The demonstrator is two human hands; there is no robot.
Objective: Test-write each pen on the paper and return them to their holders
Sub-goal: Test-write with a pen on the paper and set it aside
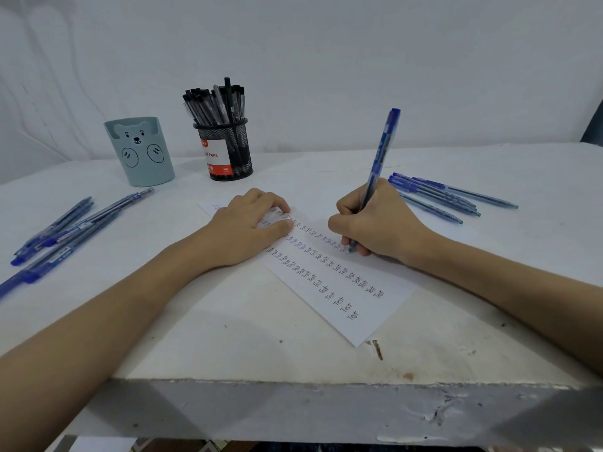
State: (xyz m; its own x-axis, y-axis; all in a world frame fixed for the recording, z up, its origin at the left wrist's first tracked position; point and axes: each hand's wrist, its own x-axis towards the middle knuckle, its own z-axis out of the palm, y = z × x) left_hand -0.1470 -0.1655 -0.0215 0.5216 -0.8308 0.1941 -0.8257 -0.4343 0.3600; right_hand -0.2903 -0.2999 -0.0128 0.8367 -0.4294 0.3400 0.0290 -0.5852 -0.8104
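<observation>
My right hand [375, 223] grips a blue pen [381, 151] with its tip down on the white paper [359, 308], at the end of the top row of written words. The paper carries three slanted rows of "Test". My left hand [251, 226] lies flat on the paper's far left end, fingers pressing it down. Several blue pens [437, 195] lie loose to the right of my right hand. Another group of several blue pens [65, 230] lies at the left. A pale blue bear holder [140, 151] stands at the back left; what it contains is hidden. A black mesh holder [228, 148] beside it is full of black pens.
The white table's front edge [293, 383] runs just below my forearms, chipped and stained. A white wall rises behind the holders. A dark object [594, 128] shows at the far right edge.
</observation>
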